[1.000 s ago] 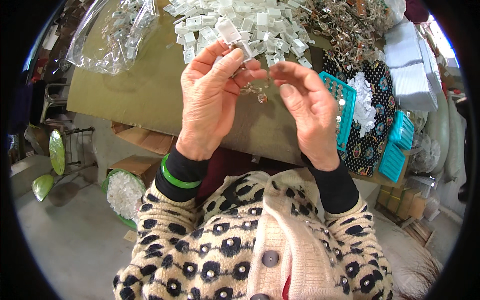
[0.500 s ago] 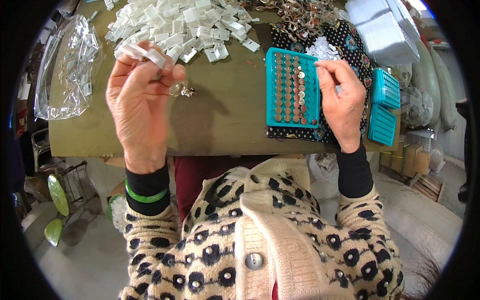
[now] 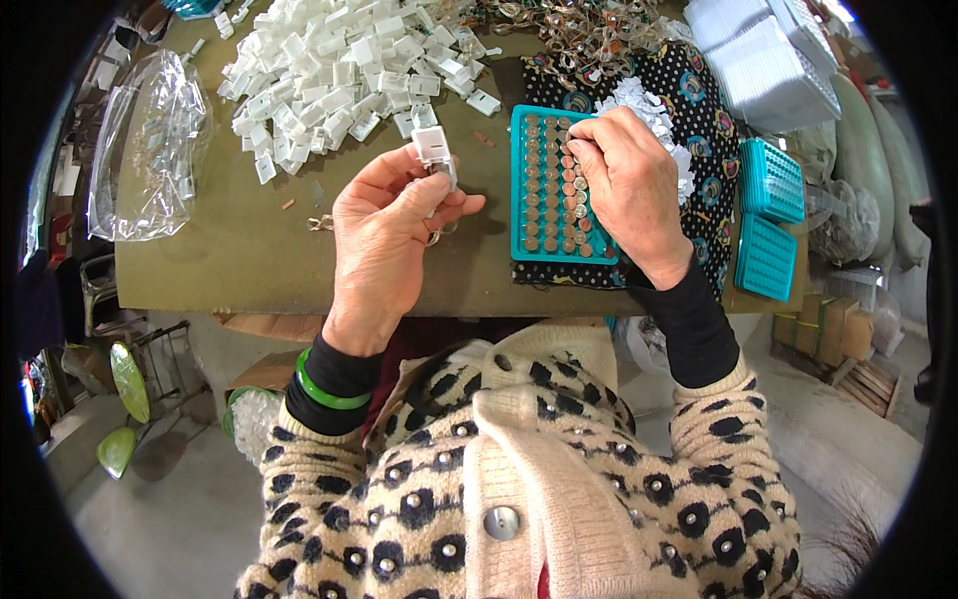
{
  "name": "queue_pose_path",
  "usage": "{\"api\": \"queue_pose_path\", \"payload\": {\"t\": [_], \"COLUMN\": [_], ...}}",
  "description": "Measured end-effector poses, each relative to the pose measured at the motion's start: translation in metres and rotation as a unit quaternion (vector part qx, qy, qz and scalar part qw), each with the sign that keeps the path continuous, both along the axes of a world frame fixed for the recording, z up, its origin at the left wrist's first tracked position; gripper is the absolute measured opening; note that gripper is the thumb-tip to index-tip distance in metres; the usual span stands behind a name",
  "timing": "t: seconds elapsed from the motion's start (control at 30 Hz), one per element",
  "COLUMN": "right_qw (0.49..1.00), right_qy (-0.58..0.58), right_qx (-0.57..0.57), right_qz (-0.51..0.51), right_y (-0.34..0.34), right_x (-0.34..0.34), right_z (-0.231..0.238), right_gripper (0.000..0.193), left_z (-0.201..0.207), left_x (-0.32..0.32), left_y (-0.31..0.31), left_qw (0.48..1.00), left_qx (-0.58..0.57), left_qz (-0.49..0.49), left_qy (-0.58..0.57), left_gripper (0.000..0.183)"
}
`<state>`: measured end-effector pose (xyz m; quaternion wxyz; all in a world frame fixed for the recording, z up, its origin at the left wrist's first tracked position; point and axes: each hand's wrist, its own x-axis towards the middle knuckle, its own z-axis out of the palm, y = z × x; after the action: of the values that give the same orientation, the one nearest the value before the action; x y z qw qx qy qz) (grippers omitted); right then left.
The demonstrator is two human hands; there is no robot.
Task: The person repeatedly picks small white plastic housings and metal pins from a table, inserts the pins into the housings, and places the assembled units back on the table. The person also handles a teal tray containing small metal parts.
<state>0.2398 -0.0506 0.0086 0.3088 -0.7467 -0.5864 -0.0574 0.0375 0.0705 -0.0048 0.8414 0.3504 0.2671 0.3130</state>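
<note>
My left hand (image 3: 384,235) pinches a small white plastic case (image 3: 432,145) upright between thumb and fingers, just left of the tray. Thin wire loops show under that hand, partly covered by it. Rows of small round button cells (image 3: 550,188), silvery and coppery, fill much of a teal tray (image 3: 517,225). Over the tray's right side, my right hand (image 3: 639,190) is closed with thumb and fingertips together at the cells. Whatever is between those fingertips is hidden.
A big heap of white plastic cases (image 3: 339,70) lies at the back. Tangled wires (image 3: 584,35) and white small pieces (image 3: 644,110) are behind the tray, on patterned black cloth (image 3: 711,190). Clear plastic bag (image 3: 150,150) at left; stacked teal trays (image 3: 768,255) and white panels (image 3: 763,70) at right.
My left hand has come right and lower, bringing the white case near the tray. My right hand has moved left from the tray's edge onto the button cells.
</note>
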Motion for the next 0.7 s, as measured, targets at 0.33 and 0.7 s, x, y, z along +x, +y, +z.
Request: {"api": "queue_pose_path", "payload": {"t": [0.33, 0.7], "right_qw": [0.994, 0.996], "right_qy": [0.112, 0.019], "right_qx": [0.008, -0.016], "right_qz": [0.019, 0.080], "right_y": [-0.004, -0.011], "right_x": [0.007, 0.004], "right_z": [0.008, 0.006], "right_gripper": [0.010, 0.014], "left_z": [-0.001, 0.023], "left_x": [0.004, 0.010], "left_y": [-0.008, -0.011], "left_qw": [0.999, 1.000], "left_qx": [-0.006, 0.020], "left_qz": [-0.035, -0.011], "left_qy": [0.035, 0.018], "left_gripper": [0.024, 0.026]}}
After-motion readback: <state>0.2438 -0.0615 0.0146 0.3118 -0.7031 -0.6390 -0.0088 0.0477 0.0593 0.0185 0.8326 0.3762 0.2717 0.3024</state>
